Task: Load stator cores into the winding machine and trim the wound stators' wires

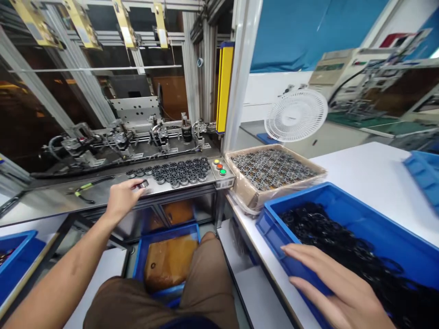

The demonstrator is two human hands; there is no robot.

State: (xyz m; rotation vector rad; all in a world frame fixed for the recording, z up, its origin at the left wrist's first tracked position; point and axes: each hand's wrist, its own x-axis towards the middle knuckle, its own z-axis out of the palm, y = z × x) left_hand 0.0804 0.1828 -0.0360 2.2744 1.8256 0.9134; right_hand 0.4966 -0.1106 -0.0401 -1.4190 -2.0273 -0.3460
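My left hand (124,197) reaches forward to the metal machine shelf (51,196) and pinches a small dark round part (143,184) at its front edge. Just beyond it lies a cluster of several similar dark ring parts (181,171). My right hand (334,288) rests flat with fingers stretched out on the near rim of a blue bin (377,214) filled with thin black rings (343,246). It holds nothing.
A cardboard box (250,196) of grey metal parts stands beside the shelf. Three coloured buttons (219,166) sit at the shelf's right end. A white fan (296,115) stands behind. Blue bins: far left (17,260), below the shelf (164,233). Green-handled pliers (84,189) lie left.
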